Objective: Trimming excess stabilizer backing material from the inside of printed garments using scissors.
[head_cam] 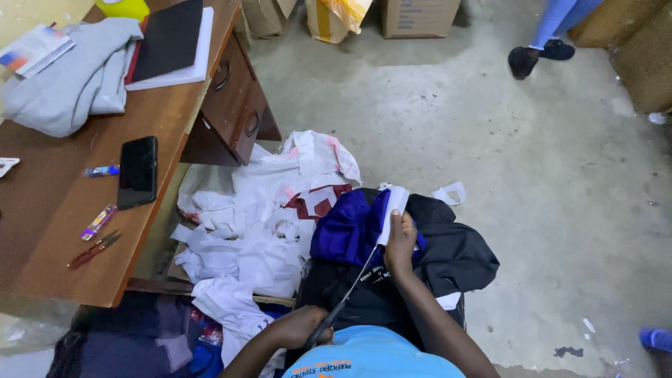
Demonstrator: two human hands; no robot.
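My left hand is low in the view, shut on the handles of long dark scissors. The blades point up and right toward my right hand. That hand pinches a white fabric strip lying along the edge of a blue cloth. The blue cloth rests on a black garment bunched on my lap. The scissor tips reach the lower end of the white strip, just beside my right hand.
A heap of white fabric scraps lies on the floor to the left. A wooden desk holds a black phone, small red scissors, a grey garment and a notebook. Another person's feet stand far right, near cardboard boxes.
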